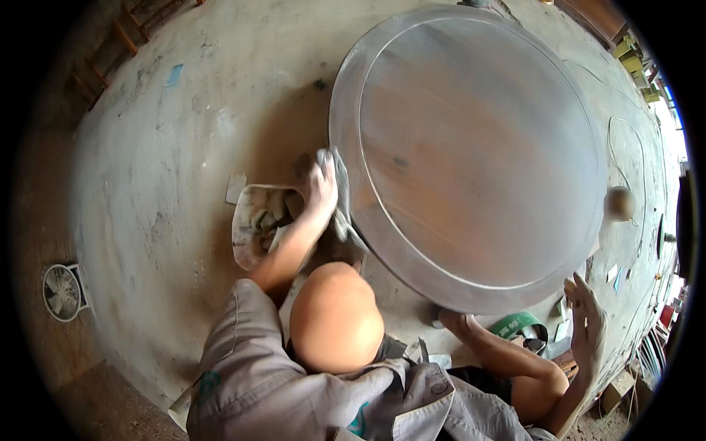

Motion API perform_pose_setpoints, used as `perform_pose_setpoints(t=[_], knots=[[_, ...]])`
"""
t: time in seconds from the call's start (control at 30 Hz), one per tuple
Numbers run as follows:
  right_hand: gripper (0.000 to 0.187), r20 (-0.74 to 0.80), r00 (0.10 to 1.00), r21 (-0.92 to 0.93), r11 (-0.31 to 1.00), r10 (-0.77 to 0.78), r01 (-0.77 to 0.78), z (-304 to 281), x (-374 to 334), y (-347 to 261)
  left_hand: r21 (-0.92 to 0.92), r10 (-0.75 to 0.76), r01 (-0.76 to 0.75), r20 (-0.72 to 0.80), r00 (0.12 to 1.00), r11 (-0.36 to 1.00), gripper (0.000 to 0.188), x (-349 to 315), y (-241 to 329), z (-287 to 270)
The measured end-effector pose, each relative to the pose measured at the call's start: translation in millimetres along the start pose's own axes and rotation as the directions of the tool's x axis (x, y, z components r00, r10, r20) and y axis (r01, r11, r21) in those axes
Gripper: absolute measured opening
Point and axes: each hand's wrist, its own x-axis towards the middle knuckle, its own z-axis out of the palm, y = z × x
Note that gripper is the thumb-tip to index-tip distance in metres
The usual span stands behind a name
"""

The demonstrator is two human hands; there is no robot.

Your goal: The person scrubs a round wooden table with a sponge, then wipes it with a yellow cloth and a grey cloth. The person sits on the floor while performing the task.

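Observation:
A large round wooden tabletop (478, 169), dark brown and dusty with a pale ring line near its rim, fills the middle and right in front of me. At its left edge my left hand (321, 189) presses a crumpled grey cloth (343, 213) against the rim. The fingers point away from me and are partly blurred. My right hand (588, 316) is raised beside the tabletop's near right edge, apart from it. Its fingers are stretched out, and nothing shows in it.
A dirty white tub (240, 224) with scraps inside stands left of the tabletop. A floor fan (62, 292) is at far left. Near my right leg lies a green round container (515, 322). A cable (624, 121) and small boxes (631, 60) lie at right on the concrete floor (162, 162).

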Motion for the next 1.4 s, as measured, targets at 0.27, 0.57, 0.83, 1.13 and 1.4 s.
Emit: perform_pose_setpoints(t=[0.27,0.57,0.83,1.13,1.4], knots=[[0.041,0.021,0.999,0.016,0.999,-0.043,0.043,9.3,-4.6,4.8,-0.269,-0.293,0.330,0.170,0.941,0.905,0.068,-51.5,3.0,-22.2],[0.041,0.000,1.000,0.083,0.997,-0.009,0.009,4.5,0.3,28.0,-0.409,-0.145,0.253,0.276,0.950,0.877,0.045,-25.7,-13.2,-17.4],[0.040,-0.078,0.994,0.031,0.997,0.072,-0.069,5.3,12.1,41.2,-0.298,0.010,0.138,0.446,0.895,0.945,0.043,215.9,51.9,-1.5],[0.046,-0.002,0.992,-0.048,0.991,0.123,-0.123,8.1,35.0,31.6,-0.053,0.017,0.002,0.352,0.936,0.999,0.054,300.0,114.8,47.6],[0.048,0.190,0.976,0.222,0.973,-0.108,0.065,48.2,72.7,-31.7,-0.455,0.011,0.070,0.174,0.985,0.888,0.048,95.8,67.7,-52.1]])
